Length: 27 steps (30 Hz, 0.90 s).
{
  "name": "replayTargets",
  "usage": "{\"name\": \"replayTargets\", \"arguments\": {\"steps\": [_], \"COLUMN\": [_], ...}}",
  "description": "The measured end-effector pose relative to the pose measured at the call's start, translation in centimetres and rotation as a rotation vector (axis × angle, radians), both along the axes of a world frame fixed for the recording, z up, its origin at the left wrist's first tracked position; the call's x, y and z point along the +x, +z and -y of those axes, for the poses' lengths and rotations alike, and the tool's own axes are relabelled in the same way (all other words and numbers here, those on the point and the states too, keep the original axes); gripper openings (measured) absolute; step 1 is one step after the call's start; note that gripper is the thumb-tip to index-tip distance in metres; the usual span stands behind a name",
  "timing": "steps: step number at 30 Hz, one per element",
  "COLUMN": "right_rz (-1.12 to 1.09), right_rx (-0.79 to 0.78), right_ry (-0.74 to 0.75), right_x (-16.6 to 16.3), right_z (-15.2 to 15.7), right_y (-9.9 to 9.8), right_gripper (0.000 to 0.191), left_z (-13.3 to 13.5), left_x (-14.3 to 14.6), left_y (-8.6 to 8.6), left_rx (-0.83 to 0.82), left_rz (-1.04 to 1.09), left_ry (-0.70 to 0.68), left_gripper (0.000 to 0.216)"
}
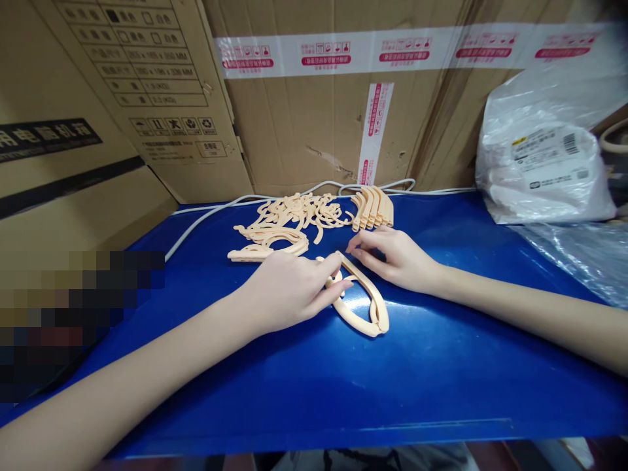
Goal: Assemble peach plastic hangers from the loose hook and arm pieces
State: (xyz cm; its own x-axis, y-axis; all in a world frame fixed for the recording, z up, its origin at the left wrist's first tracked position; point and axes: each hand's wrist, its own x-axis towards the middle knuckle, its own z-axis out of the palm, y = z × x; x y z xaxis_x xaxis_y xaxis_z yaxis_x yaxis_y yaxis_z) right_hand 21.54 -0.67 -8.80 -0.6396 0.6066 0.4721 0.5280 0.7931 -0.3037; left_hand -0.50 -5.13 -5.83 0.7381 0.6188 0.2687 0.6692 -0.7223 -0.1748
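Observation:
A beige plastic folding hanger (380, 314), its curved arms forming a pointed loop, lies at the middle of the blue table. My left hand (289, 288) grips the hanger's upper left end between thumb and fingers. Just right of the hanger's top, my right hand (392, 255) has its fingers curled and the tips close together. Whatever may be between those tips is too small to make out. Folded hangers (267, 252) are stacked beyond my left hand. Behind them lies a heap of loose beige hooks (299, 209). A row of curved hanger arms (375, 206) sits beyond my right hand.
Cardboard boxes (304, 124) wall off the back and left of the blue table (314, 386). A white cable (216, 210) runs along the rear edge. At the back right stands a clear plastic bag (544, 170) with a label, and more plastic film (579, 255) spreads in front of it.

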Motion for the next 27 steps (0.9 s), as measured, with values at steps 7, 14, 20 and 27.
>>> {"name": "replayTargets", "arguments": {"steps": [7, 14, 20, 27], "right_rz": [0.017, 0.084, 0.085, 0.072], "right_rx": [-0.065, 0.013, 0.006, -0.007], "right_ry": [0.220, 0.149, 0.142, 0.142], "right_x": [-0.01, 0.21, 0.11, 0.06], "right_z": [0.72, 0.19, 0.23, 0.29], "right_y": [0.41, -0.05, 0.00, 0.08], "right_gripper": [0.012, 0.027, 0.025, 0.019], "left_z": [-0.18, 0.07, -0.28, -0.63], "left_x": [-0.14, -0.21, -0.29, -0.48], "left_y": [0.00, 0.47, 0.21, -0.26], "left_rx": [-0.114, -0.274, -0.237, -0.099], "left_rz": [0.031, 0.139, 0.088, -0.019], "left_ry": [0.049, 0.077, 0.114, 0.103], "left_gripper": [0.031, 0.014, 0.009, 0.014]}}
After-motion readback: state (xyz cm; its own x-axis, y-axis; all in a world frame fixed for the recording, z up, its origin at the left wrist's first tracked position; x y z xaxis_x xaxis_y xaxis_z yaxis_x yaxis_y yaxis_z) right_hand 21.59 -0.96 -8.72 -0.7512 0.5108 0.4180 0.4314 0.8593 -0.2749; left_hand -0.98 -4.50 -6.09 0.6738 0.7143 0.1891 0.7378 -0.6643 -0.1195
